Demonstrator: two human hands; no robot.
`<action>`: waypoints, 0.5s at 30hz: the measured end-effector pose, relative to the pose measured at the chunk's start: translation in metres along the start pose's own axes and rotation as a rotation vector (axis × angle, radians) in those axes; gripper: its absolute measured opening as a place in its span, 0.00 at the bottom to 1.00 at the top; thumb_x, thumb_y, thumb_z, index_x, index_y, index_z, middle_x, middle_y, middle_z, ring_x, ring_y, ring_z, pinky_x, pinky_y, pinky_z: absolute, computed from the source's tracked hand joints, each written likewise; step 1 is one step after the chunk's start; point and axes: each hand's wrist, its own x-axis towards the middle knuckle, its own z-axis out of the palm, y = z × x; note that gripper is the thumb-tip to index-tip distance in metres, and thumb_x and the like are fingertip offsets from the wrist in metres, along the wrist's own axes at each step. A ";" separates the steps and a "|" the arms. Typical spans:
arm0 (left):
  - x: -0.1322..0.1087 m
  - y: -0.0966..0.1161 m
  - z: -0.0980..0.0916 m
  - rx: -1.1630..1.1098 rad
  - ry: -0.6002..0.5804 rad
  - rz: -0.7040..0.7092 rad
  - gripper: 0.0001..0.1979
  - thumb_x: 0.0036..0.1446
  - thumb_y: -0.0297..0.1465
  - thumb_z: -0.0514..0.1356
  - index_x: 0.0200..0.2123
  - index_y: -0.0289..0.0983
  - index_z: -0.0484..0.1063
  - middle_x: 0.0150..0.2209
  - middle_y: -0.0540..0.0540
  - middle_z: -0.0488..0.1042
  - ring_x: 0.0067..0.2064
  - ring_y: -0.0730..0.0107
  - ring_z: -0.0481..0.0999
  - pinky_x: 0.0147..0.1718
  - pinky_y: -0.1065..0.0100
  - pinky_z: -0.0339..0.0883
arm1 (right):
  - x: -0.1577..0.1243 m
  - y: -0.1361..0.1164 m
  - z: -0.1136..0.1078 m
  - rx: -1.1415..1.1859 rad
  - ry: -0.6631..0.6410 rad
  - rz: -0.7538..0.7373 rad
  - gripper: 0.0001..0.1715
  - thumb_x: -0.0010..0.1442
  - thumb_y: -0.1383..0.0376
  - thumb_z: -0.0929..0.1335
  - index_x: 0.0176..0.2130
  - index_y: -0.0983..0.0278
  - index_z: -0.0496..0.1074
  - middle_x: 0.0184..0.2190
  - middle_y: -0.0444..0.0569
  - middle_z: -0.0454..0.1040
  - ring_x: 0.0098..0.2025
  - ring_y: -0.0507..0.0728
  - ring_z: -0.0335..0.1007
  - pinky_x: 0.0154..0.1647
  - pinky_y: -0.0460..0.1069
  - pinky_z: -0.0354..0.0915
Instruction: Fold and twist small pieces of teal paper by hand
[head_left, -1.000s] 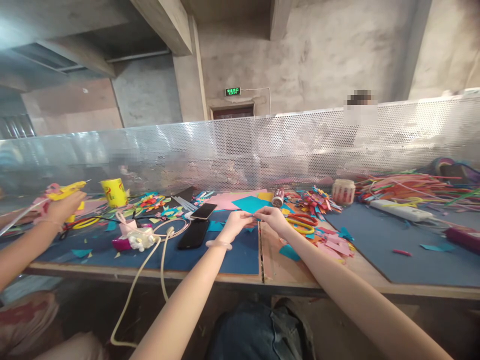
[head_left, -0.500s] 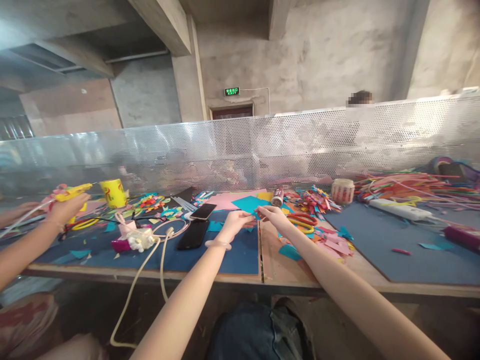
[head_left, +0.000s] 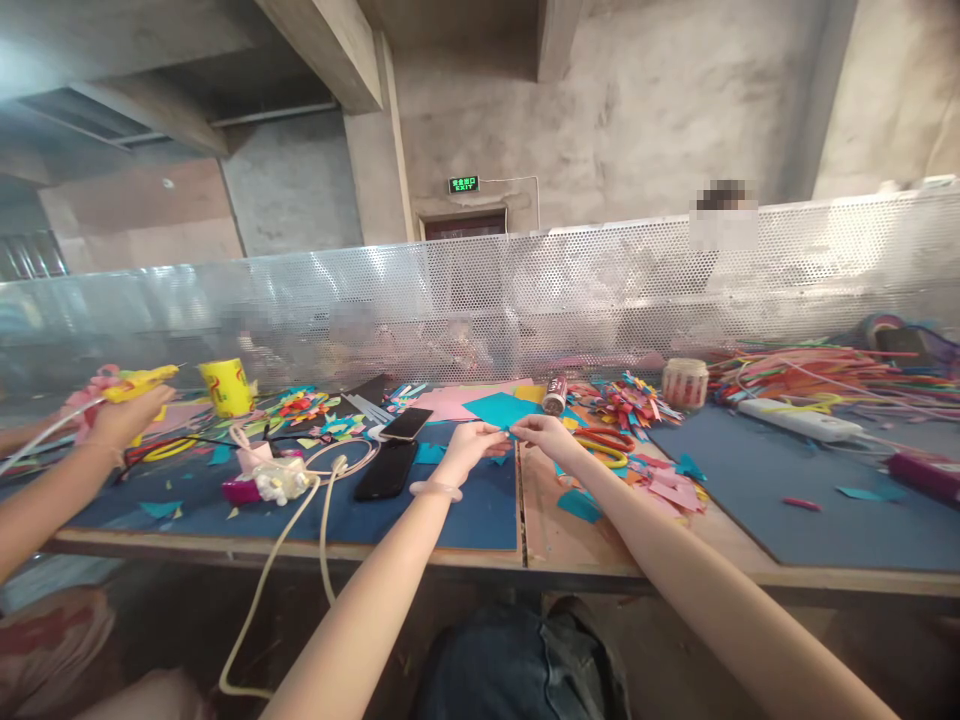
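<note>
My left hand (head_left: pixel 478 445), with a pale bangle on its wrist, is closed at the fingertips around a small piece of blue paper (head_left: pixel 511 431). Meeting it from the other side, my right hand (head_left: pixel 546 438) pinches the same piece. Most of that paper is covered by my fingers, so its shape is hard to make out. Just behind my fingertips lies a larger blue sheet (head_left: pixel 501 408), and a pink sheet (head_left: pixel 447 402) lies farther back. A small dark-labelled bottle (head_left: pixel 556 394) is beyond my right hand. Yellow-handled scissors (head_left: pixel 609 447) lie partly behind my right wrist.
At left, a co-worker's hand (head_left: pixel 133 418) holds a yellow glue gun (head_left: pixel 150 380). Two phones (head_left: pixel 386 470), a cable (head_left: pixel 266 590) and a yellow cup (head_left: pixel 226 388) are nearby. Paper scraps (head_left: pixel 671 488), a jar (head_left: pixel 685 384) and a power strip (head_left: pixel 799 421) lie to the right.
My right hand has shifted slightly down and left, its fingertips now closer to my left hand's. The co-worker's glue gun has moved a little to the left.
</note>
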 end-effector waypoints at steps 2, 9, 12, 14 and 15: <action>0.000 0.000 0.000 -0.001 0.000 0.000 0.12 0.43 0.33 0.64 0.29 0.30 0.71 0.29 0.40 0.76 0.34 0.63 0.76 0.36 0.63 0.70 | 0.000 0.001 0.000 -0.005 -0.006 0.000 0.19 0.45 0.54 0.68 0.29 0.67 0.72 0.25 0.45 0.70 0.28 0.50 0.64 0.30 0.46 0.60; 0.002 -0.002 0.000 -0.026 -0.015 -0.002 0.13 0.42 0.33 0.65 0.29 0.31 0.70 0.29 0.41 0.76 0.34 0.63 0.76 0.37 0.62 0.70 | 0.002 0.003 0.000 -0.073 0.004 -0.050 0.17 0.47 0.54 0.67 0.28 0.67 0.71 0.25 0.46 0.71 0.29 0.51 0.64 0.31 0.47 0.61; 0.003 -0.004 -0.001 -0.050 -0.026 0.001 0.12 0.43 0.33 0.64 0.29 0.31 0.69 0.29 0.42 0.76 0.35 0.63 0.76 0.37 0.63 0.70 | 0.003 0.004 0.000 -0.090 0.010 -0.063 0.17 0.47 0.54 0.67 0.29 0.67 0.71 0.25 0.46 0.71 0.29 0.51 0.64 0.32 0.47 0.61; 0.003 -0.004 -0.001 -0.063 -0.030 0.007 0.12 0.43 0.33 0.64 0.29 0.32 0.69 0.29 0.42 0.75 0.35 0.63 0.76 0.37 0.62 0.70 | 0.004 0.004 0.000 -0.100 0.009 -0.062 0.17 0.48 0.54 0.66 0.29 0.67 0.71 0.26 0.46 0.71 0.29 0.51 0.64 0.32 0.47 0.61; 0.003 -0.005 -0.002 -0.069 -0.030 0.012 0.12 0.43 0.34 0.64 0.29 0.32 0.68 0.30 0.42 0.75 0.35 0.63 0.76 0.38 0.62 0.69 | 0.004 0.005 0.000 -0.108 0.004 -0.060 0.17 0.48 0.54 0.66 0.29 0.67 0.71 0.26 0.46 0.71 0.29 0.51 0.64 0.31 0.47 0.60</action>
